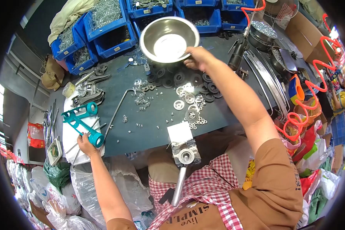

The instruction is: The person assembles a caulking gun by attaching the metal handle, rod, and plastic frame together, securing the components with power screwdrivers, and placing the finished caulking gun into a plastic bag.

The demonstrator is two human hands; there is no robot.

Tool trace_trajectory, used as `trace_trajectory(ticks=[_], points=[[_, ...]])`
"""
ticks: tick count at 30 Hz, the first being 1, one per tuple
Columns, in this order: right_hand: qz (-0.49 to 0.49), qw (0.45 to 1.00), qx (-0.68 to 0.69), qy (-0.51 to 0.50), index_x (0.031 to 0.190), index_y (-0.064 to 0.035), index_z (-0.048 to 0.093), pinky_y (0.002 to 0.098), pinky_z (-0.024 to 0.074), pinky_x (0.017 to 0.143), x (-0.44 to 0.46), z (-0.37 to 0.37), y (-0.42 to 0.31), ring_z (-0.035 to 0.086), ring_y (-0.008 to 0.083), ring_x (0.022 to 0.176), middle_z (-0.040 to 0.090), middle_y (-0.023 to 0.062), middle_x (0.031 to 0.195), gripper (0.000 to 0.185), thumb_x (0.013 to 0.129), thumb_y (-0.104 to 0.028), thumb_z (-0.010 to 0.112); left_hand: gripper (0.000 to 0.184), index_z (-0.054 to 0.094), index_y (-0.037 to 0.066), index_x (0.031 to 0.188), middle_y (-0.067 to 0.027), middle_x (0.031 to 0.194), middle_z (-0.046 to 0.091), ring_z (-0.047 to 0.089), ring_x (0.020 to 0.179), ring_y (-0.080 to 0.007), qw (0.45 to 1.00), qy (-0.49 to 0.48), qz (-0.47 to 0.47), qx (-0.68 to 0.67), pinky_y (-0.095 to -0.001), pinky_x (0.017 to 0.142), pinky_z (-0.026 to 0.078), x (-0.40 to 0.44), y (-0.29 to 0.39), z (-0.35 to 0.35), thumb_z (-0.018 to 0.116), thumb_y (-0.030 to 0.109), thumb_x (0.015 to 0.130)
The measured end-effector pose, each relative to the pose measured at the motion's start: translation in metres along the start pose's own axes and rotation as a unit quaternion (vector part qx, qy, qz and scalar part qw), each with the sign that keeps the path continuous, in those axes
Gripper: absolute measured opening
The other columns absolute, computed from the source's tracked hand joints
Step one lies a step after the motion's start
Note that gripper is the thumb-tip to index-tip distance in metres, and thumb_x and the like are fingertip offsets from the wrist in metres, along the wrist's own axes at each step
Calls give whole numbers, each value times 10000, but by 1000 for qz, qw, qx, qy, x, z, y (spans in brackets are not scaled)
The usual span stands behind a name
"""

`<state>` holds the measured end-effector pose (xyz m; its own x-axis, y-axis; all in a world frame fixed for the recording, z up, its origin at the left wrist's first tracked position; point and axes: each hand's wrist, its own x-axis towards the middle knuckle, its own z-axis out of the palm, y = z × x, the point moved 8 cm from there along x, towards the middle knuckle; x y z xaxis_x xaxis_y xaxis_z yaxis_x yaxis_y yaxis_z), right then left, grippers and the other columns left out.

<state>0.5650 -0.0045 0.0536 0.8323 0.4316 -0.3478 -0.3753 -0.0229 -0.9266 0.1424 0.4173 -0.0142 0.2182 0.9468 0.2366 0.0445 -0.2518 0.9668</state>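
Note:
My right hand (200, 59) grips the rim of a round steel bowl (151, 50), thumb at the edge and fingers curled beneath. The bowl is raised over the back of the bench, and its inside shines with reflected light. At the left, my left hand (87, 145) is closed at the lower edge of a teal frame (82, 123) with two ring ends; its fingertips are partly hidden. Black washers (179, 78), metal rings (179, 104) and small loose fittings (142, 100) lie spread on the dark bench. A bent metal rod (117, 110) lies between them and the teal frame.
Blue bins (115, 48) of hardware line the back. A pneumatic screwdriver (239, 50) hangs at right from a coiled red hose (320, 63). Long metal strips (270, 78) lie beneath. A metal post fixture (186, 156) stands at the front edge. Metal brackets (90, 92) are piled left.

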Motion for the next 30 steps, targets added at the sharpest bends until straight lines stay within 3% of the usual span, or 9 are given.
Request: trace_trajectory(ticks=[6,12,14,15,16,17,24,28,30], points=[[27,992,25,-124,1010,46,516,307,550,543,-13,141,32,629,207,660,613,133,822,322,848,-233,523,363,492,-104,1052,-136,959,549,526,828,-178,1000,-1,-18,-2,-266,724,430,-8,10,4,543,121,772],[33,984,11,-177,960,106,509,313,548,454,-11,215,60,633,252,576,603,214,755,272,820,-126,527,348,501,-99,1038,-130,955,544,520,816,-172,999,12,-27,-14,-262,725,425,-10,11,3,531,115,765],[-45,986,-52,-153,938,66,561,368,544,533,-10,198,44,643,278,627,627,197,768,263,781,-144,554,346,503,-97,1035,-127,954,544,519,817,-172,1000,12,-22,-12,-262,728,423,-7,9,2,533,116,765],[-238,946,-218,-45,951,22,588,369,527,627,-7,172,13,637,275,716,637,169,819,275,768,-182,564,343,504,-96,1032,-124,953,544,519,817,-172,1000,11,-17,-12,-263,731,421,-7,7,1,535,116,764],[-413,831,-366,65,964,-23,615,370,511,721,-15,150,-17,632,272,804,647,140,870,289,755,-219,573,343,504,-96,1032,-124,953,544,519,817,-172,1000,13,-20,-12,-263,731,421,-6,6,1,535,116,764],[-364,856,-362,57,958,-121,650,345,450,833,-6,120,-24,590,257,923,639,79,940,281,732,-270,575,342,505,-96,1031,-123,953,545,518,819,-173,1000,9,-21,-14,-263,735,420,-6,6,2,535,116,764],[-359,672,-638,114,762,-92,658,408,458,710,-19,13,-24,588,305,820,622,116,805,175,693,-253,658,329,510,-95,1028,-119,956,555,520,840,-170,1000,-11,-4,-18,-259,756,411,-2,0,3,546,121,782],[-383,672,-615,151,775,-95,665,410,460,697,-24,1,-23,592,316,790,631,117,809,175,694,-250,659,329,509,-96,1027,-123,960,556,525,842,-173,1000,-2,-5,-13,-261,757,413,-1,1,1,545,115,778],[-346,767,-514,167,797,-101,673,409,458,691,-34,-17,-30,592,330,766,634,133,827,166,701,-234,652,333,508,-97,1028,-126,962,555,527,842,-175,1000,-12,2,-2,-262,755,416,0,1,2,547,115,774]])
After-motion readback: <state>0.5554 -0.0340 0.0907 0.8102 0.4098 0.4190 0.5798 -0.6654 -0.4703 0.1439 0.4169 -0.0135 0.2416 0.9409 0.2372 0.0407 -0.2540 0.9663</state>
